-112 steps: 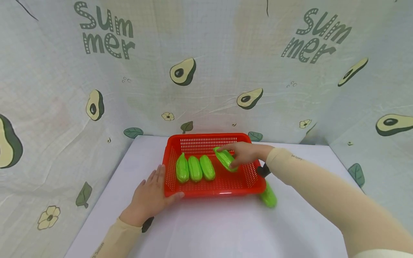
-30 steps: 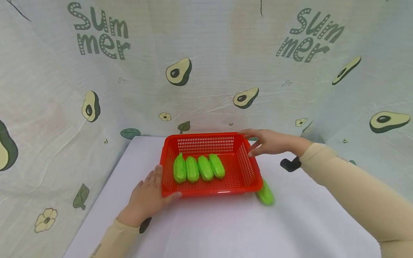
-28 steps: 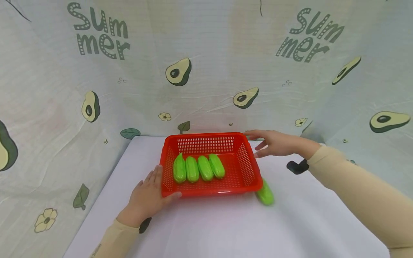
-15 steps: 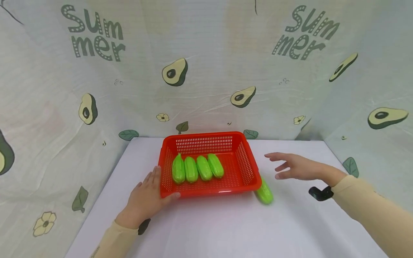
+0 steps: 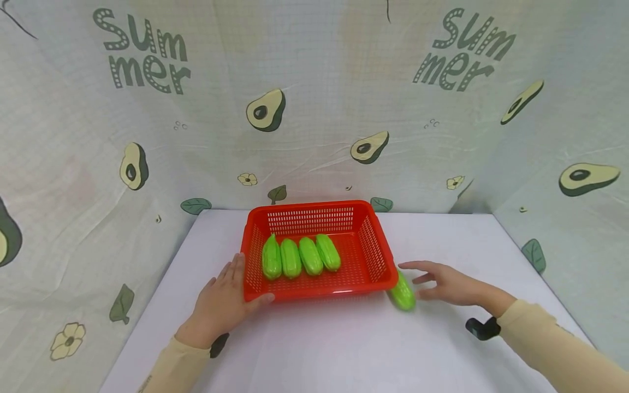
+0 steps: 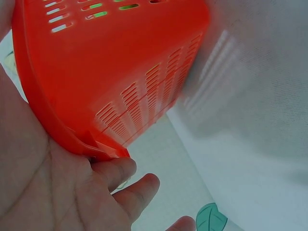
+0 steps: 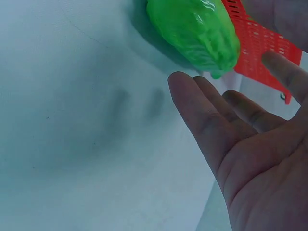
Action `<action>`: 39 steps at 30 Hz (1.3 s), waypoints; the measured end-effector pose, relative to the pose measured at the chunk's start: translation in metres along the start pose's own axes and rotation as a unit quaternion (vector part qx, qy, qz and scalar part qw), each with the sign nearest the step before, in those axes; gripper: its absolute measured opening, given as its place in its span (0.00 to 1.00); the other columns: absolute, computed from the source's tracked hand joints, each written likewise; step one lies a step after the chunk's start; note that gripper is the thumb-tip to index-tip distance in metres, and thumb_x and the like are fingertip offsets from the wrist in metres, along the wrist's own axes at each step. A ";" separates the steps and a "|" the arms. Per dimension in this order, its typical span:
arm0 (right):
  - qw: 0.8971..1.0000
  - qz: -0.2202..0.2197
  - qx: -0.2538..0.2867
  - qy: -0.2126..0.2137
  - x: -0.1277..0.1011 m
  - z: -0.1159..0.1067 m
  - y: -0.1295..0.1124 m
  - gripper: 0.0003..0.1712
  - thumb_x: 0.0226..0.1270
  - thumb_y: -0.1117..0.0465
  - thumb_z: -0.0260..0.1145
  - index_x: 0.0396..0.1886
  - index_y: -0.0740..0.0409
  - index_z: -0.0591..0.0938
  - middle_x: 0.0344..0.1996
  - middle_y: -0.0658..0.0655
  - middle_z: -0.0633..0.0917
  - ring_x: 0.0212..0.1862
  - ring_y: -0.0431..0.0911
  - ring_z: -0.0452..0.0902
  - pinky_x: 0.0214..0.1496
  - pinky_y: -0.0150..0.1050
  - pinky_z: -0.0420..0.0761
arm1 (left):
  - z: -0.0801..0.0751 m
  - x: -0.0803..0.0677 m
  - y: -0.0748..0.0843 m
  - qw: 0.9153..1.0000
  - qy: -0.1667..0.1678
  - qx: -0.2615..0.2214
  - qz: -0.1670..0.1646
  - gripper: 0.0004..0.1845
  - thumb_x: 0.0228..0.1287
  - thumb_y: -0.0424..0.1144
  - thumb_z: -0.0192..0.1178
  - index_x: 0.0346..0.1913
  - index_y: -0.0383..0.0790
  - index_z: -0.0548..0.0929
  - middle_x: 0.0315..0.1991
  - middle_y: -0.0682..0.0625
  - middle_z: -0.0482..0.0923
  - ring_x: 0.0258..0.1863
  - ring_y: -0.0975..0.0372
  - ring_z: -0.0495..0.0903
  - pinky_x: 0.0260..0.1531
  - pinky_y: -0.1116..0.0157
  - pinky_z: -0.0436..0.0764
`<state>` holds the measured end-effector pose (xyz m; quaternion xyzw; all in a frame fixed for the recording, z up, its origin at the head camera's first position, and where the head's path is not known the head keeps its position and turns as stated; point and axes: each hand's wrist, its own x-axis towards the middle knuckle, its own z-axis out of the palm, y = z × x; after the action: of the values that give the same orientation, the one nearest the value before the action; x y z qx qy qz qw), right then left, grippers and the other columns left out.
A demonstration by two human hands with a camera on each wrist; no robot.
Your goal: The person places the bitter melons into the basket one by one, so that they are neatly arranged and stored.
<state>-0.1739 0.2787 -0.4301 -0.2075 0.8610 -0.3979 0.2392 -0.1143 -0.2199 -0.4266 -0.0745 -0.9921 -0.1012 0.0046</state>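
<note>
My left hand (image 5: 218, 300) lies with straight fingers along the left side of a red plastic basket (image 5: 319, 293), its thumb at the front rim. In the left wrist view, the palm touches the basket's rim (image 6: 45, 120). A row of several glossy green, ridged, cucumber-like vegetables (image 5: 291, 258) lies inside, on the left and middle. Another such vegetable (image 5: 403, 295) rests on the table, partly hidden by the basket's front right corner. My right hand (image 5: 452, 285) hovers just right of it, fingers spread and holding nothing; the right wrist view shows the green vegetable (image 7: 195, 31) beyond the fingertips.
The basket stands on a white table (image 5: 324, 349), its right part showing bare red floor. A pale cloth (image 5: 314, 109) printed with avocados and leaves walls the back and both sides. A black wrist strap piece (image 5: 484, 329) shows at the right wrist.
My right hand, earlier gripping a green vegetable over the basket, has let it go beside the others. It has moved out right and down to the vegetable on the table. The left hand stays put.
</note>
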 end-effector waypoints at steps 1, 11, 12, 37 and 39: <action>1.000 -0.003 0.002 0.000 0.000 0.001 0.000 0.40 0.65 0.58 0.72 0.75 0.50 0.67 0.71 0.67 0.65 0.62 0.69 0.71 0.49 0.53 0.84 | 0.000 0.000 0.000 1.000 0.000 0.000 0.000 0.68 0.53 0.84 0.43 0.76 0.25 0.50 0.74 0.31 0.55 0.70 0.37 0.59 0.59 0.33 0.66; 1.000 0.011 0.005 -0.005 0.008 0.010 0.001 0.40 0.63 0.58 0.74 0.73 0.51 0.69 0.70 0.66 0.68 0.64 0.70 0.68 0.51 0.54 0.83 | -0.001 0.000 0.000 1.000 -0.003 -0.002 -0.005 0.68 0.53 0.83 0.44 0.76 0.25 0.49 0.75 0.31 0.54 0.70 0.36 0.59 0.60 0.33 0.65; 1.000 0.015 0.003 -0.005 0.009 0.011 0.002 0.40 0.62 0.57 0.74 0.73 0.51 0.69 0.70 0.65 0.68 0.64 0.69 0.68 0.51 0.54 0.83 | -0.001 0.000 0.000 1.000 -0.003 -0.002 -0.005 0.68 0.53 0.83 0.44 0.76 0.25 0.49 0.75 0.31 0.54 0.70 0.36 0.59 0.60 0.33 0.65; 0.999 0.036 0.004 0.012 0.016 0.019 0.011 0.39 0.63 0.57 0.74 0.73 0.49 0.70 0.68 0.62 0.70 0.61 0.64 0.73 0.49 0.50 0.84 | -0.001 0.000 0.002 1.000 0.003 -0.002 -0.004 0.67 0.54 0.82 0.46 0.76 0.25 0.50 0.74 0.31 0.56 0.70 0.37 0.60 0.59 0.33 0.66; 0.999 0.033 0.003 0.009 0.015 0.018 0.012 0.40 0.63 0.57 0.73 0.73 0.49 0.69 0.69 0.62 0.69 0.61 0.64 0.72 0.49 0.51 0.84 | -0.001 -0.001 0.002 1.000 0.004 -0.002 -0.003 0.67 0.54 0.82 0.46 0.76 0.25 0.50 0.74 0.31 0.56 0.70 0.37 0.60 0.59 0.33 0.66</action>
<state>-0.1776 0.2664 -0.4535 -0.1750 0.8683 -0.3944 0.2450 -0.1133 -0.2186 -0.4248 -0.0707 -0.9920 -0.1039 0.0079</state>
